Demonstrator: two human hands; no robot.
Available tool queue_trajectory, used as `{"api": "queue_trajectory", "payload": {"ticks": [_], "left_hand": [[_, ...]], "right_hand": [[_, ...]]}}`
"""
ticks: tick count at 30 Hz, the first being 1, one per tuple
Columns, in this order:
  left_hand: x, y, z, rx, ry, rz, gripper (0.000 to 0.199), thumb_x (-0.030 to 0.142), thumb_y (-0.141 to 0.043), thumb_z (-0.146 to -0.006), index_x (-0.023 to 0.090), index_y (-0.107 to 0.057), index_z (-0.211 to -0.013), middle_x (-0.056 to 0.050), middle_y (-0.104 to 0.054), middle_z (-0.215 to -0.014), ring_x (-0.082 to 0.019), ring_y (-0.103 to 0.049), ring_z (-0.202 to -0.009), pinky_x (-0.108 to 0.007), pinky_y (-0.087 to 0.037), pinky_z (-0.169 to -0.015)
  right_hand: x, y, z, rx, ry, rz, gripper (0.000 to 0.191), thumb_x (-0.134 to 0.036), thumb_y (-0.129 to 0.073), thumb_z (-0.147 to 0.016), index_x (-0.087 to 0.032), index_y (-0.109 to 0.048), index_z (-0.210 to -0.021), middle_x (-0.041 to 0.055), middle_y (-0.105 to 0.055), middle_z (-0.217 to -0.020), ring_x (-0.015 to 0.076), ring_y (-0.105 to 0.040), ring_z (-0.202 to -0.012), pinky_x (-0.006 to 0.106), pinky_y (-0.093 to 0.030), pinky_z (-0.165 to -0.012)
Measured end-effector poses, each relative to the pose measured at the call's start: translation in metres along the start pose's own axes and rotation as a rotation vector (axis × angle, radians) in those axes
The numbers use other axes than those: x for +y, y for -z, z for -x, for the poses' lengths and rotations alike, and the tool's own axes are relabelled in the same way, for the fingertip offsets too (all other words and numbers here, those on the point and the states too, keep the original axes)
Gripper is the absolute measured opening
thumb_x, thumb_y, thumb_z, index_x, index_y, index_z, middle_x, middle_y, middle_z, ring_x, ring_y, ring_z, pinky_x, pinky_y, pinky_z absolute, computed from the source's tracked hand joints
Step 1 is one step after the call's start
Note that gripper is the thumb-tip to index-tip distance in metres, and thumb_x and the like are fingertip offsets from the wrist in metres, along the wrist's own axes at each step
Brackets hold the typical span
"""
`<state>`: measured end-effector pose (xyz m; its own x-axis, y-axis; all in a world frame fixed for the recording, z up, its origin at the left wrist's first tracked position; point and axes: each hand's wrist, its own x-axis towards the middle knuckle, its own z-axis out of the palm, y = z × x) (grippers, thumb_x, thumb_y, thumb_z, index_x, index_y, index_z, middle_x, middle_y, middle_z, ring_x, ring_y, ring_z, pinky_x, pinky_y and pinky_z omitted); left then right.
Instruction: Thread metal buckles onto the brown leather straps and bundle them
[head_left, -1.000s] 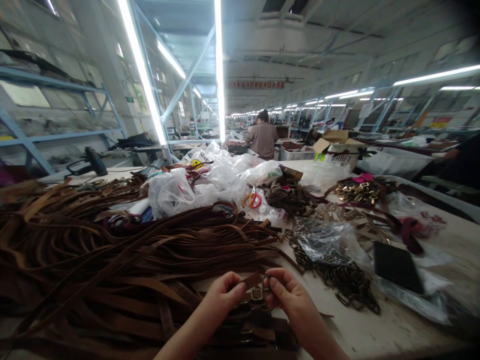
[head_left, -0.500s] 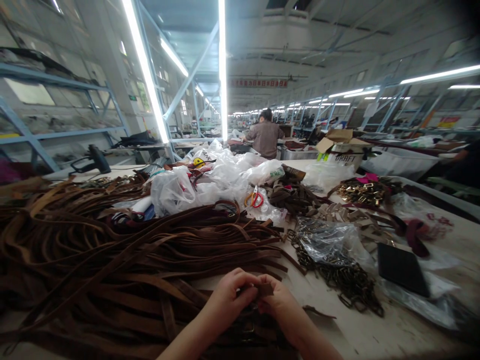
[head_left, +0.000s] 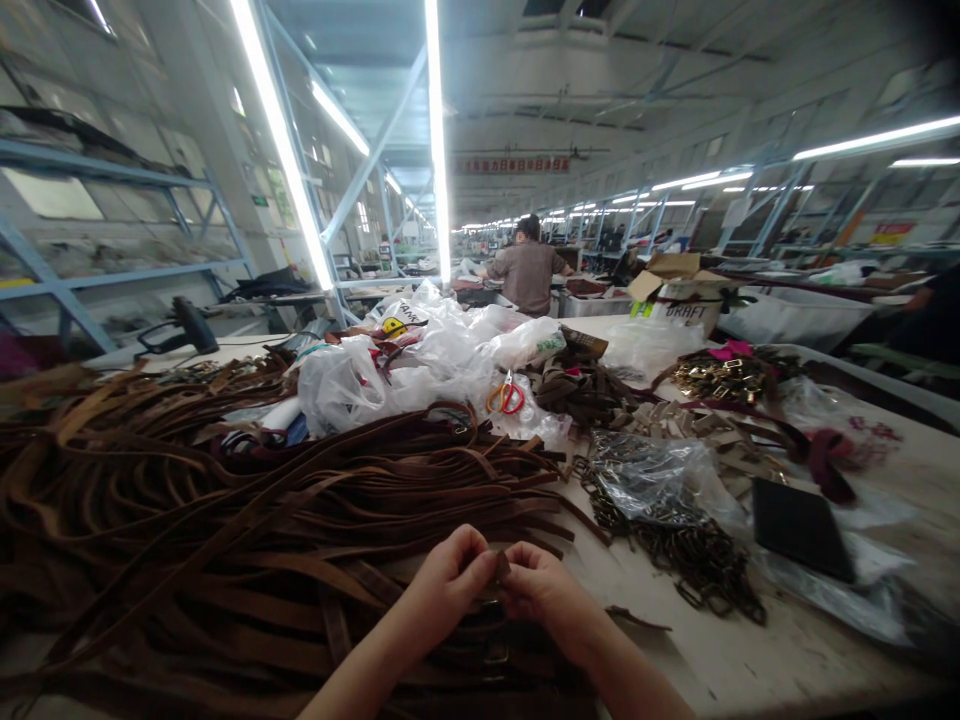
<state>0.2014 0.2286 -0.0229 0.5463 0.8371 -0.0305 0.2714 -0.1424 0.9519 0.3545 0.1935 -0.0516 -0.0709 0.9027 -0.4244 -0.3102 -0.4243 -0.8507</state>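
Near the front of the table, my left hand (head_left: pixel 463 566) and my right hand (head_left: pixel 534 580) meet, fingertips close together. Both are closed on a small brown leather piece (head_left: pixel 502 568), of which only a bit shows between the fingers. Under and to the left of my hands lie many long brown leather straps (head_left: pixel 285 520). Below my wrists a metal buckle (head_left: pixel 495 652) glints among dark straps. My palms and the rest of the held piece are hidden.
Dark metal rings (head_left: pixel 705 575) lie right of my hands, partly under clear plastic. Beyond are a black flat pad (head_left: pixel 801 528), red-and-yellow-handled scissors (head_left: pixel 506 396), white plastic bags (head_left: pixel 435 350) and gold buckles (head_left: pixel 720 378). A person (head_left: pixel 529 270) stands farther back.
My hands have shifted slightly, and the fingers have regripped the leather piece, which now shows smaller and tilted between the fingertips. The view has moved a little.
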Motion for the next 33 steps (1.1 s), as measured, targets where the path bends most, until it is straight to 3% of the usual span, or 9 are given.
{"api": "queue_trajectory", "payload": {"ticks": [5,10,12,16,18,21,26,30,33], "left_hand": [[-0.007,-0.006,-0.003,0.169,-0.059,-0.401,0.006,0.020,-0.046,-0.076,0.018,-0.050,-0.072,0.003,-0.050,-0.066,-0.011,-0.046,-0.062,-0.021,-0.035,-0.059],[-0.012,-0.014,-0.001,0.184,-0.147,-0.808,0.018,0.015,-0.041,-0.079,0.018,-0.054,-0.066,-0.002,-0.053,-0.070,-0.015,-0.049,-0.067,-0.025,-0.037,-0.062],[-0.012,-0.014,0.000,0.174,-0.149,-0.776,0.018,0.015,-0.042,-0.080,0.018,-0.055,-0.068,-0.003,-0.054,-0.072,-0.015,-0.050,-0.068,-0.025,-0.039,-0.063],[-0.007,-0.008,0.000,0.144,-0.129,-0.476,0.007,0.017,-0.052,-0.075,0.019,-0.055,-0.080,-0.002,-0.053,-0.085,-0.014,-0.053,-0.075,-0.024,-0.042,-0.068],[-0.005,-0.007,-0.001,0.106,-0.132,-0.420,0.018,0.016,-0.056,-0.071,0.019,-0.054,-0.088,-0.003,-0.053,-0.092,-0.014,-0.053,-0.080,-0.025,-0.043,-0.072],[-0.005,-0.014,0.000,0.017,-0.138,-0.481,0.022,0.016,-0.056,-0.071,0.020,-0.054,-0.092,-0.003,-0.054,-0.094,-0.015,-0.054,-0.084,-0.026,-0.043,-0.075],[-0.013,-0.027,0.003,0.024,-0.142,-0.712,0.020,0.020,-0.054,-0.071,0.020,-0.057,-0.090,-0.004,-0.057,-0.088,-0.019,-0.053,-0.082,-0.029,-0.042,-0.073],[-0.026,-0.012,0.003,-0.030,-0.127,-0.812,0.032,0.031,-0.056,-0.073,0.022,-0.056,-0.103,-0.005,-0.057,-0.101,-0.022,-0.051,-0.094,-0.032,-0.039,-0.082],[-0.037,0.004,0.006,-0.056,-0.016,-0.910,0.026,0.037,-0.045,-0.081,0.020,-0.061,-0.092,-0.006,-0.059,-0.091,-0.021,-0.053,-0.087,-0.031,-0.039,-0.077]], "right_hand": [[0.004,-0.004,-0.004,0.019,-0.009,-0.039,0.026,-0.031,-0.068,-0.061,-0.016,-0.047,-0.067,-0.0051,-0.051,-0.059,0.0078,-0.052,-0.056,0.021,-0.042,-0.055],[0.005,-0.007,-0.007,0.023,0.027,-0.006,0.022,-0.029,-0.067,-0.062,-0.016,-0.049,-0.066,-0.0044,-0.053,-0.061,0.0097,-0.054,-0.060,0.024,-0.044,-0.060],[0.004,-0.007,-0.004,0.038,0.058,0.052,0.023,-0.031,-0.067,-0.061,-0.017,-0.049,-0.065,-0.0046,-0.054,-0.061,0.0106,-0.054,-0.060,0.025,-0.044,-0.061],[0.001,-0.005,0.005,-0.024,0.147,0.120,0.023,-0.039,-0.061,-0.068,-0.018,-0.052,-0.070,-0.0035,-0.055,-0.064,0.0110,-0.053,-0.060,0.025,-0.043,-0.061],[0.002,-0.003,0.006,-0.007,0.217,0.150,0.025,-0.041,-0.061,-0.069,-0.018,-0.051,-0.073,-0.0037,-0.053,-0.064,0.0105,-0.050,-0.058,0.025,-0.041,-0.058],[0.008,0.003,0.005,0.122,0.347,0.236,0.025,-0.036,-0.062,-0.066,-0.019,-0.050,-0.079,-0.0023,-0.053,-0.068,0.0127,-0.051,-0.063,0.026,-0.042,-0.059],[0.020,0.022,0.011,0.351,0.449,0.425,0.018,-0.031,-0.056,-0.070,-0.020,-0.051,-0.083,0.0004,-0.056,-0.074,0.0166,-0.054,-0.070,0.029,-0.043,-0.066],[0.021,0.047,0.023,0.453,0.398,0.726,0.010,-0.027,-0.048,-0.071,-0.022,-0.053,-0.079,0.0013,-0.060,-0.073,0.0198,-0.056,-0.071,0.033,-0.042,-0.068],[0.018,0.056,0.025,0.520,0.401,1.020,0.013,-0.025,-0.044,-0.073,-0.022,-0.055,-0.079,0.0046,-0.062,-0.078,0.0229,-0.057,-0.075,0.037,-0.041,-0.071]]}}
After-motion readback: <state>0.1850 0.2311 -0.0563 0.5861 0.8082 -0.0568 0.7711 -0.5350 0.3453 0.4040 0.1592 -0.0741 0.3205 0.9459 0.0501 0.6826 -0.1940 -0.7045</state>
